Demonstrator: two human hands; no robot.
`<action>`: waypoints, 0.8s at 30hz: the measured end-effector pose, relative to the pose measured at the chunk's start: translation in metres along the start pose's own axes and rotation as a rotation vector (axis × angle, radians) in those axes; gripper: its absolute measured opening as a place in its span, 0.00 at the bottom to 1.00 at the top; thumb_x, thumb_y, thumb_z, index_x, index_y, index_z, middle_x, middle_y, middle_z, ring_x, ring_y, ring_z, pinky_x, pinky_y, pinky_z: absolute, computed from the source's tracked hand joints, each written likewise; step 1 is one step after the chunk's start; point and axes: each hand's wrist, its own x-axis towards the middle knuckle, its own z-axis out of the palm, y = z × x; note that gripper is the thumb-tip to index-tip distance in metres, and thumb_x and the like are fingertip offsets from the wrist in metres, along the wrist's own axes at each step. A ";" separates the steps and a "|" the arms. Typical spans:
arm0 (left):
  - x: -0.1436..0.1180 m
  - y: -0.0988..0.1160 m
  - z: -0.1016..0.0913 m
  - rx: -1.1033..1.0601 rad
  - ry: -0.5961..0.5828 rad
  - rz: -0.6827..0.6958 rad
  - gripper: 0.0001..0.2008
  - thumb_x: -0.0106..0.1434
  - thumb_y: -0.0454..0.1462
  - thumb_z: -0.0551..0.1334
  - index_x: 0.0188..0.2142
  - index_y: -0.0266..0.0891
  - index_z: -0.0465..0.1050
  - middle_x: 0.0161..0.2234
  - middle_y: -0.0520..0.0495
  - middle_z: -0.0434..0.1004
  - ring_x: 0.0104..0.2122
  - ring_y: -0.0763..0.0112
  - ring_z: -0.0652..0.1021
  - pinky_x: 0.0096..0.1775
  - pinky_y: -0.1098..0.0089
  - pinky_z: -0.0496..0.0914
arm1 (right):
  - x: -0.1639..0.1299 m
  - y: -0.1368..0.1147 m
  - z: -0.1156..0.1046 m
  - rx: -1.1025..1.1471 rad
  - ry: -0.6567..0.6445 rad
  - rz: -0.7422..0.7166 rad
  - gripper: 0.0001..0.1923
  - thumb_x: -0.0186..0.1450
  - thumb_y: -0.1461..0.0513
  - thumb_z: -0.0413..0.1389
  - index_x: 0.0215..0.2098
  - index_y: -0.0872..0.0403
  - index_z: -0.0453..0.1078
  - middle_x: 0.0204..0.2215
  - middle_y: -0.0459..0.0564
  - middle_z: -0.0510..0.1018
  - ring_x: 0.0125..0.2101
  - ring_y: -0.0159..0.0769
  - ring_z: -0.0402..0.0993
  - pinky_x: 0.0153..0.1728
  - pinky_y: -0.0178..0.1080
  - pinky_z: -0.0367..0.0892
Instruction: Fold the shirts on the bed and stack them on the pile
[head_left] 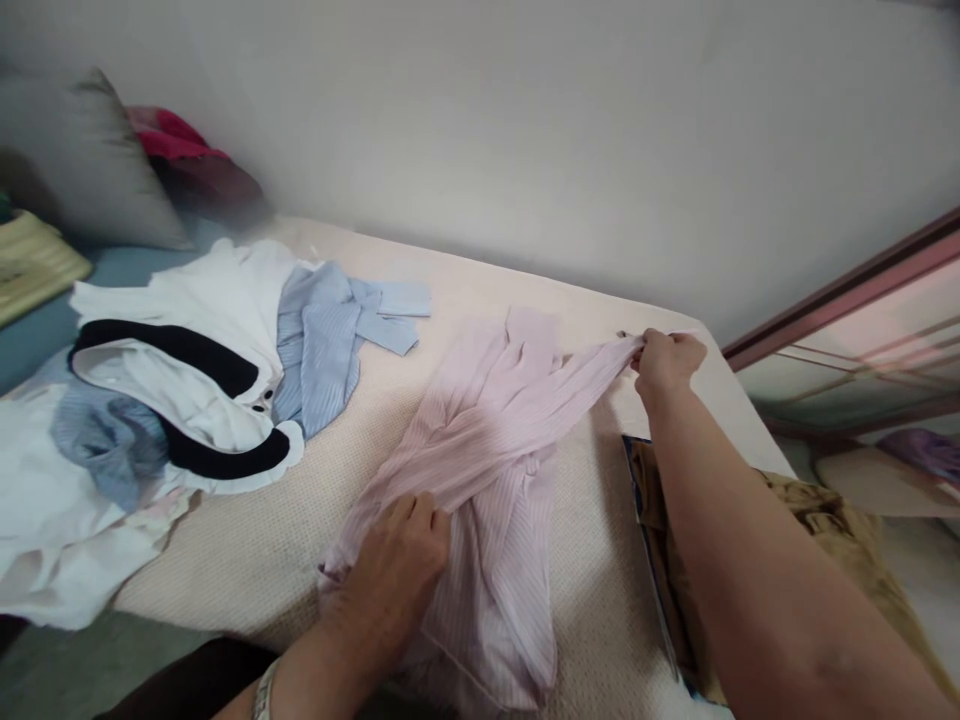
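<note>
Evidently the folding of the pink striped shirt (480, 450) is under way: it lies at the centre of the frame on the cream bed cover (247, 560). The left hand (397, 570) presses flat on its lower part, while the right hand (664, 360) pinches a sleeve end, pulled taut towards the upper right. Laying that sleeve across probably needs a smooth, even pull. No writing is readable.
</note>
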 end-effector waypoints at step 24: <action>-0.001 -0.032 -0.004 -0.343 -0.122 -0.378 0.14 0.61 0.23 0.48 0.40 0.39 0.63 0.33 0.44 0.75 0.40 0.61 0.79 0.39 0.65 0.67 | -0.034 -0.056 0.141 0.396 -0.240 0.041 0.08 0.60 0.71 0.50 0.37 0.55 0.65 0.22 0.45 0.73 0.19 0.30 0.75 0.20 0.32 0.73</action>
